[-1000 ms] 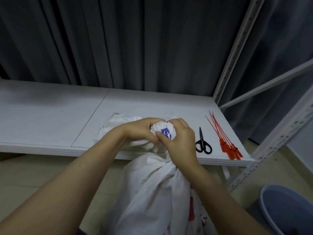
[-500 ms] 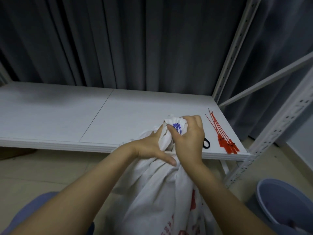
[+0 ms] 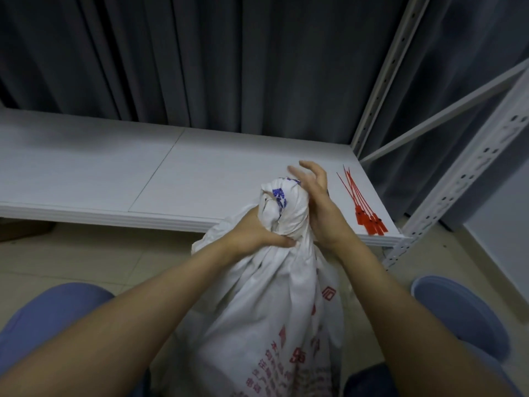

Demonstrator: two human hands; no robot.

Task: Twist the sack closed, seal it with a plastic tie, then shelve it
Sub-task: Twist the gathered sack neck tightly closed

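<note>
Sack (image 3: 274,296): upright at 6 o'clock of shelf (image 3: 114,173), twisted top up by its front edge.
L hand (image 3: 257,237): your fingers wrapped tight round sack neck, under the bunch.
R hand (image 3: 320,207): fingers loose & spread, palm on bunch's 3 o'clock side.
Ties (image 3: 363,209): red, on shelf, 3 o'clock of R hand.

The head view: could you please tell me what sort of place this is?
Probably a storeroom or packing area: a white shelving rack of perforated metal, a bundle of red plastic ties lying on its shelf, and a printed white sack being closed.
</note>
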